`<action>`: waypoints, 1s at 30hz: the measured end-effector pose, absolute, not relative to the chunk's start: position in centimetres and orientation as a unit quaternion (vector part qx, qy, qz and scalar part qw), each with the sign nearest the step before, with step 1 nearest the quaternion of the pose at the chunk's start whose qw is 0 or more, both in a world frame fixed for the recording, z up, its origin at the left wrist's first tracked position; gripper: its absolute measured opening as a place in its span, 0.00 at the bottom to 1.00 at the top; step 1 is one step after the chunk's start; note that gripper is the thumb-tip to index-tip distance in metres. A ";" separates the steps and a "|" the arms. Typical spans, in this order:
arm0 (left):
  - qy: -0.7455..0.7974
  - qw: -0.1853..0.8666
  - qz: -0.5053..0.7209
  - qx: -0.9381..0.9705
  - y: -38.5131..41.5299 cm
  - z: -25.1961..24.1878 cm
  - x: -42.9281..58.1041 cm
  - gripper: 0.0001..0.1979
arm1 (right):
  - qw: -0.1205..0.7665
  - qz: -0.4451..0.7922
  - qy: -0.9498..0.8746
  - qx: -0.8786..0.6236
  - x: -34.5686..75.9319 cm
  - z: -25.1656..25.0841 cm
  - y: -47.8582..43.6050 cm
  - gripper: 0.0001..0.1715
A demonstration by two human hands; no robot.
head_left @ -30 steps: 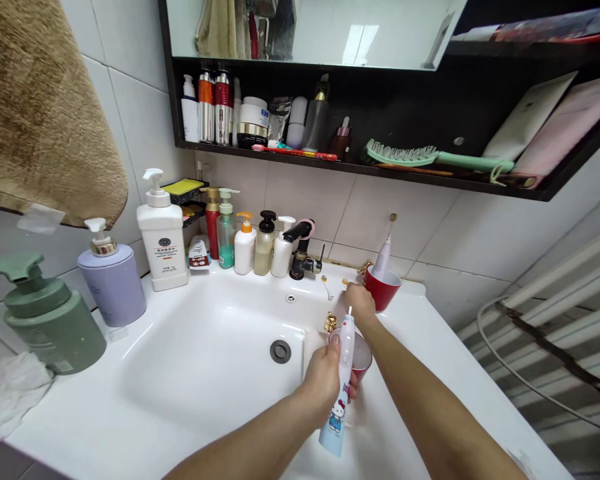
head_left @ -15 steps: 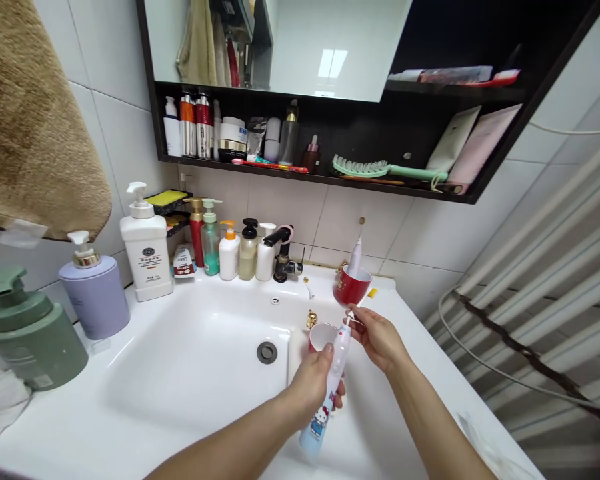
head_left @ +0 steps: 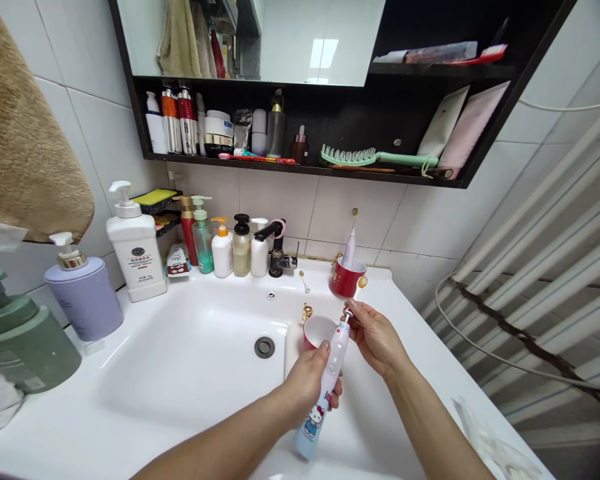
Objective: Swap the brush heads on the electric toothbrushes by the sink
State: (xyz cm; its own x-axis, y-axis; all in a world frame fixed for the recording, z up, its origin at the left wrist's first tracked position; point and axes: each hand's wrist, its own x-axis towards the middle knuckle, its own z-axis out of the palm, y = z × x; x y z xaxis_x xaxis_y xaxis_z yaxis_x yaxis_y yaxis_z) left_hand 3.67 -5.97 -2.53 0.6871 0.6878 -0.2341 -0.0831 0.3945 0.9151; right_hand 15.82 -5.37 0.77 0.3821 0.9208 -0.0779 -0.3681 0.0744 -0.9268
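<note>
My left hand (head_left: 311,381) is closed around an electric toothbrush (head_left: 333,363), a pale pink and blue handle with a cartoon cat print, tilted with its tip up. At that tip, the fingertips of my right hand (head_left: 376,335) pinch a small white piece (head_left: 349,312); its kind is hard to make out. Just beyond those fingers shows a small amber round thing (head_left: 363,282); whether it is held, I cannot tell. Partly behind the toothbrush is a red cup with a white inside (head_left: 319,328). A loose brush head (head_left: 305,283) lies on the sink's back rim.
Another red cup (head_left: 347,279) holds a second electric toothbrush (head_left: 350,249) at the sink's back right. A black faucet (head_left: 277,253) and several pump bottles (head_left: 223,253) line the back of the white sink (head_left: 190,373). A dark cabinet shelf (head_left: 310,168) hangs above.
The view has shifted slightly. My right fingers have closed in on the toothbrush's tip, and the amber thing beyond them looks rounder. My left hand keeps its hold.
</note>
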 end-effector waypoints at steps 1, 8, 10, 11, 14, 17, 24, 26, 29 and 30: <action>0.309 0.782 0.245 0.483 -6.0 -2.5 3.7 0.27 | 0.673 0.474 -0.288 -0.489 15.7 0.7 -5.3 0.10; 0.298 0.798 0.234 0.469 -5.8 -2.7 3.6 0.26 | 0.669 0.465 -0.301 -0.495 15.2 0.5 -5.3 0.11; 0.293 0.796 0.236 0.474 -5.7 -2.7 3.5 0.27 | 0.668 0.463 -0.306 -0.495 15.1 0.5 -5.3 0.12; 0.292 0.795 0.237 0.477 -5.6 -2.7 3.5 0.27 | 0.665 0.464 -0.312 -0.496 15.0 0.4 -5.3 0.12; 0.296 0.790 0.242 0.480 -5.5 -2.7 3.5 0.27 | 0.646 0.483 -0.330 -0.491 14.9 0.3 -5.3 0.12; 0.302 0.782 0.248 0.485 -5.3 -2.6 3.5 0.28 | 0.653 0.482 -0.326 -0.485 14.9 0.3 -5.3 0.12; 0.312 0.779 0.246 0.484 -5.2 -2.4 3.4 0.28 | 0.652 0.454 -0.332 -0.509 14.9 0.2 -5.2 0.14; 0.306 0.779 0.247 0.489 -5.2 -2.4 3.3 0.29 | 0.649 0.451 -0.340 -0.510 14.9 0.2 -5.2 0.14; 0.304 0.777 0.251 0.490 -5.3 -2.3 3.3 0.29 | 0.648 0.448 -0.348 -0.508 14.8 0.3 -5.2 0.14; 0.304 0.777 0.253 0.489 -5.3 -2.3 3.3 0.29 | 0.647 0.448 -0.349 -0.509 14.7 0.3 -5.2 0.14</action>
